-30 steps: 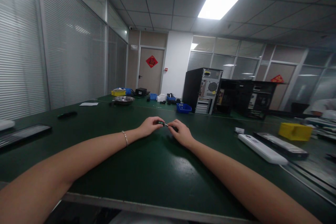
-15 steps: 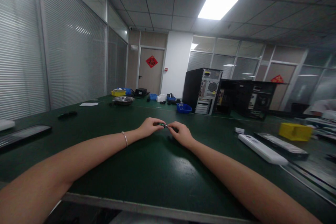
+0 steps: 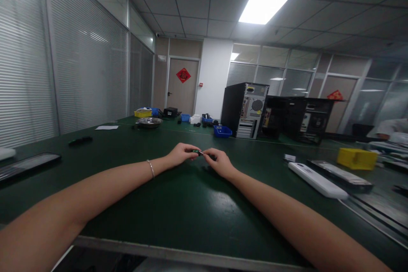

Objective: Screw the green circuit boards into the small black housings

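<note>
Pinching a small dark part (image 3: pixel 197 152) between them, the left hand (image 3: pixel 182 154) and right hand (image 3: pixel 219 162) are meeting low over the green table (image 3: pixel 178 204). A white slab (image 3: pixel 317 180) is lying to the right, computer towers (image 3: pixel 245 110) standing beyond.

- One head-worn camera looked forward and slightly down along both outstretched forearms.
- It sat low over the green table (image 3: pixel 178 204), facing the room's far door (image 3: pixel 182 87).
- No second view was given.
</note>
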`<state>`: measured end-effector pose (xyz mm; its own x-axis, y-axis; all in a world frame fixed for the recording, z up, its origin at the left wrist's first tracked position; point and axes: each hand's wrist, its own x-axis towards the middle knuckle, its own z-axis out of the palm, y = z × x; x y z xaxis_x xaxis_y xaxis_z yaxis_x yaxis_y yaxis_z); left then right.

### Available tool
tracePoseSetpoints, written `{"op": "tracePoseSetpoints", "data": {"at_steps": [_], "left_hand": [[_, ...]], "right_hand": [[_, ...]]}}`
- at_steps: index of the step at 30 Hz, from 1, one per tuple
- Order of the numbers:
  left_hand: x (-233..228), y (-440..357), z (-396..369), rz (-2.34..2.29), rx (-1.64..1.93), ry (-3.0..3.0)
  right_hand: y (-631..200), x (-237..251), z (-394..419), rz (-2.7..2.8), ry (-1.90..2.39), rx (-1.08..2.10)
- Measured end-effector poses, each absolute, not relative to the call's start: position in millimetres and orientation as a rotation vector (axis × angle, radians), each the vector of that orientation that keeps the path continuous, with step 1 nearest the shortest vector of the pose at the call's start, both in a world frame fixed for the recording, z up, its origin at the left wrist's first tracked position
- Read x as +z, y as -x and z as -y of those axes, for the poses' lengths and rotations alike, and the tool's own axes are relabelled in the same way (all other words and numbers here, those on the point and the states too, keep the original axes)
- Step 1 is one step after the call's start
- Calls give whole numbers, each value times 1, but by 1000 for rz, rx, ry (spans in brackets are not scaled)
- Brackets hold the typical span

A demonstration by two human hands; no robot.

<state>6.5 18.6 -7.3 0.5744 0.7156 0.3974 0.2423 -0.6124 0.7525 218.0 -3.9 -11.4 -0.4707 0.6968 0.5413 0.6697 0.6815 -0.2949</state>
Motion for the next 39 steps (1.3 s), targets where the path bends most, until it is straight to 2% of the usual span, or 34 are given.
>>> {"op": "tracePoseSetpoints", "data": {"at_steps": [17,39], "left_hand": [[-6,-5,-17,-772,851,-2163],[-16,-8,-27,-730,1046,-2108]], "right_hand": [[-218,-13,2,2268,1041,106],[-214,-8,8,2254,844,321]]}}
